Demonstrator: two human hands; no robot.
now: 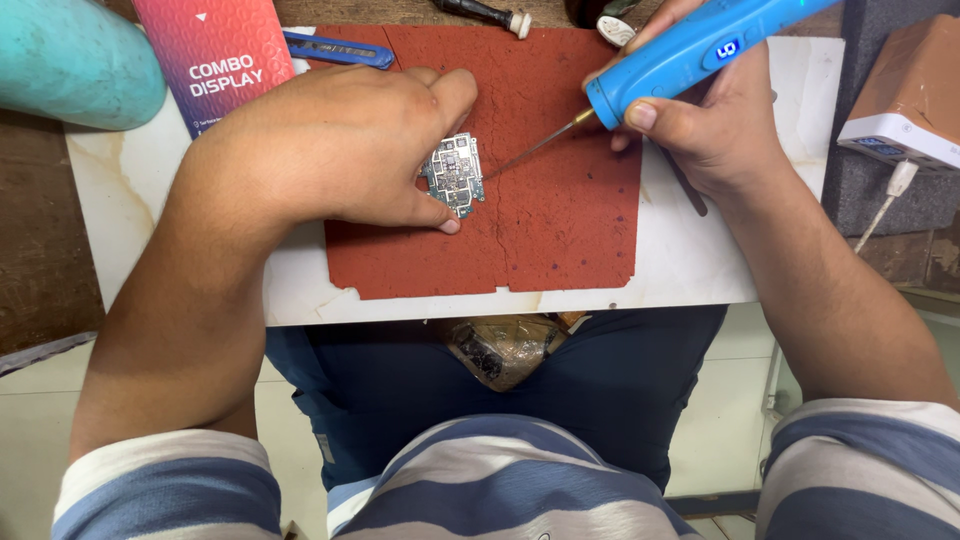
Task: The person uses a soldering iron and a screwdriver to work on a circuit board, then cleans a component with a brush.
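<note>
From where I watched, the work was plainly mid-way: the left hand (340,150) was curled down over a small green circuit board (455,175), thumb and fingertips pinching it flat against the red mat (560,230), so that hand was closed on the board rather than open. The right hand (700,120) was wrapped firmly round a blue powered hand tool (690,50), its thin metal tip (530,150) slanting down to the board's right edge, touching or nearly so (I could not tell which). I judged that the board had already been taken out of whatever device it belonged to and laid bare on the mat, and that the fine work on it was in progress; I could see nothing to show which parts had been finished, and nothing had been put back together.

The mat lay on a pale stone slab (700,260) on the desk (40,250). As for containers, there was little: a crumpled clear plastic bag (500,345) sat in the person's lap just below the slab's near edge, with some dark bits inside that I could not make out. A red and pink flat package (215,55) lay at the far left beside a blue utility knife (335,50), closed as far as I saw. A teal rounded object (75,60) lay at the far left corner, and a white device with a cable (900,135) stood at the right.
</note>
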